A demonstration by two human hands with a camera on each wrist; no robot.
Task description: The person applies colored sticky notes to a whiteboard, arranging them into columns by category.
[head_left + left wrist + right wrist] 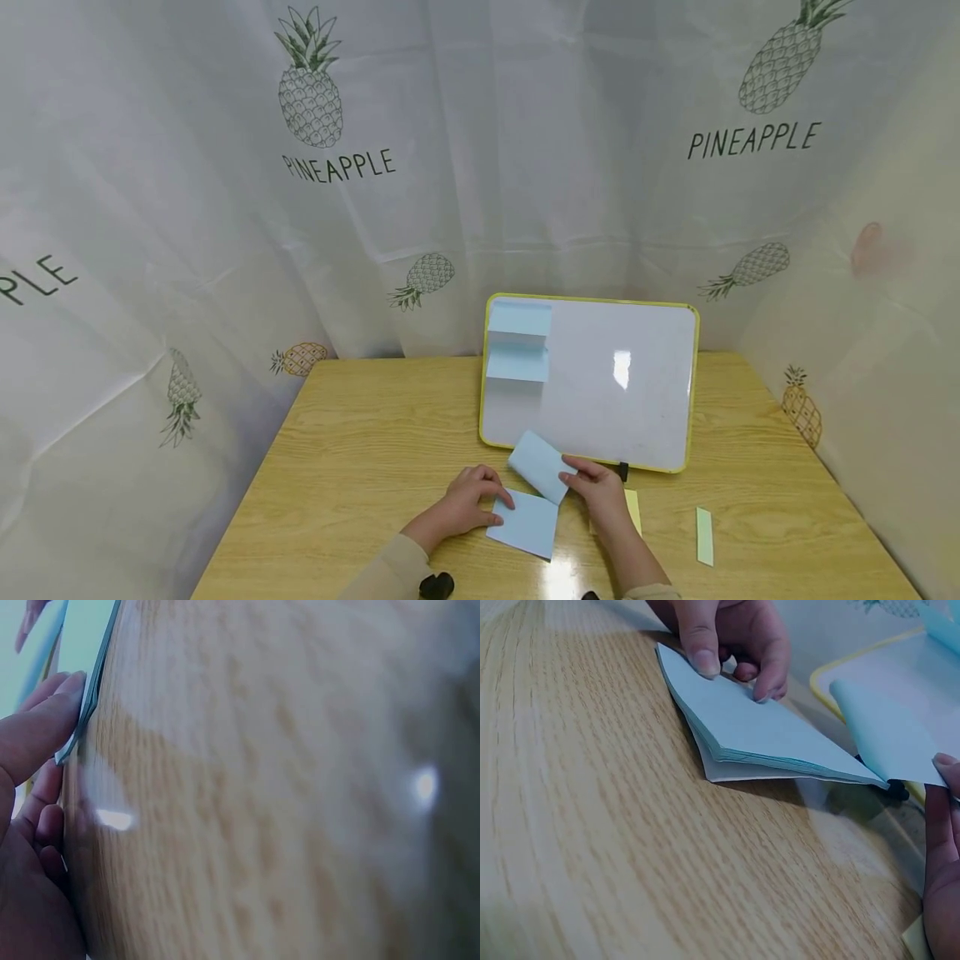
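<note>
A pad of light blue sticky notes point(527, 527) sits low over the wooden table, in front of the whiteboard. My left hand point(468, 502) grips the pad's left edge, thumb on top and other fingers at the side. Its lowest sheet droops apart from the stack in the right wrist view. My right hand point(600, 493) pinches the corner of a single blue sheet point(538, 467) between thumb and fingers. That sheet is lifted and curled, and meets the pad point(757, 724) only at its far right corner. Two blue notes point(520, 320) hang on the whiteboard's upper left.
The yellow-framed whiteboard point(600, 379) leans at the back of the table, a small black piece point(624, 472) at its lower edge. A yellow note point(633, 510) lies partly behind my right wrist. Further right lies a pale green strip point(705, 536). Pineapple-print curtains point(525, 167) surround the table.
</note>
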